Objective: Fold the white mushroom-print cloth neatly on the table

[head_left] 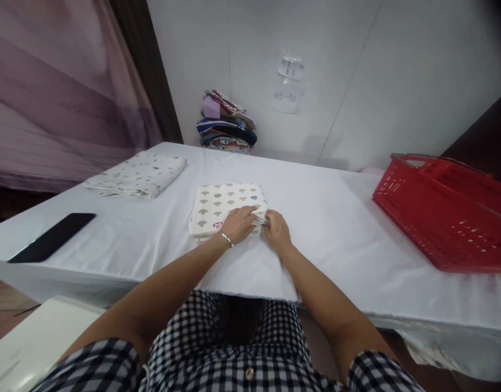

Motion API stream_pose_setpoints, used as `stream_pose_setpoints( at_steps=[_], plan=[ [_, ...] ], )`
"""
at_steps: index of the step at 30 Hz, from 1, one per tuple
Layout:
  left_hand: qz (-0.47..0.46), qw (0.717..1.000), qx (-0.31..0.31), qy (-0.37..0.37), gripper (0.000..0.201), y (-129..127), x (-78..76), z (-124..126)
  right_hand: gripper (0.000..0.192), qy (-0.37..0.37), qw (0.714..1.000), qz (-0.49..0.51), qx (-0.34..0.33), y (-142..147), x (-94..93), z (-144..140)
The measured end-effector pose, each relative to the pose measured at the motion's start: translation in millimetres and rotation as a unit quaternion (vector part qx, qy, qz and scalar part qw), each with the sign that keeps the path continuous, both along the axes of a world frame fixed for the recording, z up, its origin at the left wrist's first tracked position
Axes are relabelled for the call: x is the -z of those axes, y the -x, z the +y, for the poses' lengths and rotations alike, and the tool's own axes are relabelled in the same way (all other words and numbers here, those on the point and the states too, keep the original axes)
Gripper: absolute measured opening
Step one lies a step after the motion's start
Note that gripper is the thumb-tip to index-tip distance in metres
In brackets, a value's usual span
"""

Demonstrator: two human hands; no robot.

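Observation:
A folded white cloth printed with small grey, green and blue shapes lies in the middle of the white table. My left hand rests flat on its near right part, a thin bracelet at the wrist. My right hand pinches the cloth's near right corner, fingers curled on the edge. The two hands almost touch each other.
A second folded printed cloth lies at the far left. A black phone sits near the left edge. A red plastic basket stands at the right. A stack of colourful folded fabrics leans by the back wall. Curtain at left.

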State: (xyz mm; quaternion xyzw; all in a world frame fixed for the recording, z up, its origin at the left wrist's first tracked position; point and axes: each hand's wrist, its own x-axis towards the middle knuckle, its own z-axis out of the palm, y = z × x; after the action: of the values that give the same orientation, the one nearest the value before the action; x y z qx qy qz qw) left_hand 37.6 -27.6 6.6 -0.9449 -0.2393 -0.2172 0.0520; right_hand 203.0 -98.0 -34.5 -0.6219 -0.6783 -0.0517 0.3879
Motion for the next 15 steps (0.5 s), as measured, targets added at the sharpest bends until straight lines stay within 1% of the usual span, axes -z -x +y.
stream_pose_setpoints(
  at_steps=[3, 5, 9, 13, 15],
  plan=[
    [-0.005, 1.0, -0.005, -0.008, 0.019, 1.4, 2.1, 0.4, 0.032, -0.016, 1.0, -0.009, -0.011, 0.7, -0.9, -1.4],
    [0.009, 1.0, -0.002, -0.012, 0.018, 1.5, 3.4, 0.0, 0.032, -0.025, 0.999, -0.017, -0.025, 0.8, -1.6, -1.7],
    [0.031, 0.999, 0.0, -0.026, 0.019, -0.4, 5.0, -2.4, 0.036, -0.021, 0.999, -0.019, -0.034, 0.4, -2.0, -0.9],
    [0.032, 0.999, -0.007, -0.011, 0.018, -3.1, 5.3, -4.9, 0.034, -0.011, 0.999, -0.02, -0.029, -0.6, -0.5, 0.2],
    [0.038, 0.999, 0.001, 0.003, 0.019, -4.1, 4.9, -5.7, 0.032, -0.002, 0.999, -0.025, -0.03, -1.3, 0.1, 0.6]
  ],
)
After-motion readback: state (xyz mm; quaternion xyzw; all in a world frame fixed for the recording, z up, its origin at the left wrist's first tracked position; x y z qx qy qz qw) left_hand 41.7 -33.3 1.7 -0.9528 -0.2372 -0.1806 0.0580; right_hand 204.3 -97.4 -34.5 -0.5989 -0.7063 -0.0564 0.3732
